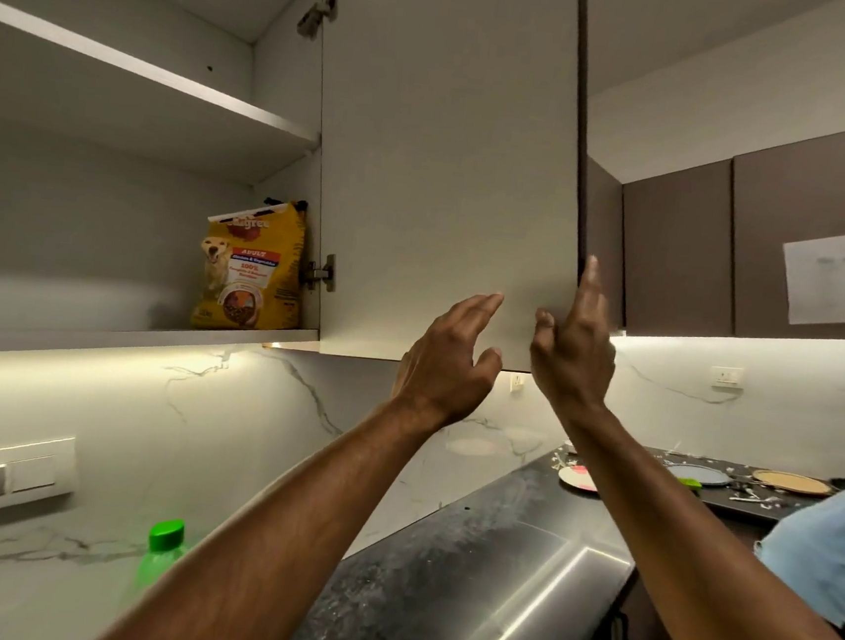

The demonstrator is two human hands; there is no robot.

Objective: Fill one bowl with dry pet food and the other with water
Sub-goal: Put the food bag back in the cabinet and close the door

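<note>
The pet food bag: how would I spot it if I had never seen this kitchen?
Look up into the open wall cabinet on the left. On its lowest shelf, in the right corner beside the door hinge, stands the pet food bag. It is bright yellow with a dog's face, the only item on those shelves.

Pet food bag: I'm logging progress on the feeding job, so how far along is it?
Early. Done: the cabinet door is swung open, showing the pet food bag standing on the lower shelf. In hand: right hand on the door's edge, left hand open beside it; neither touches the bag. Left: taking the bag down and filling both bowls; no bowls are clearly visible.
</note>
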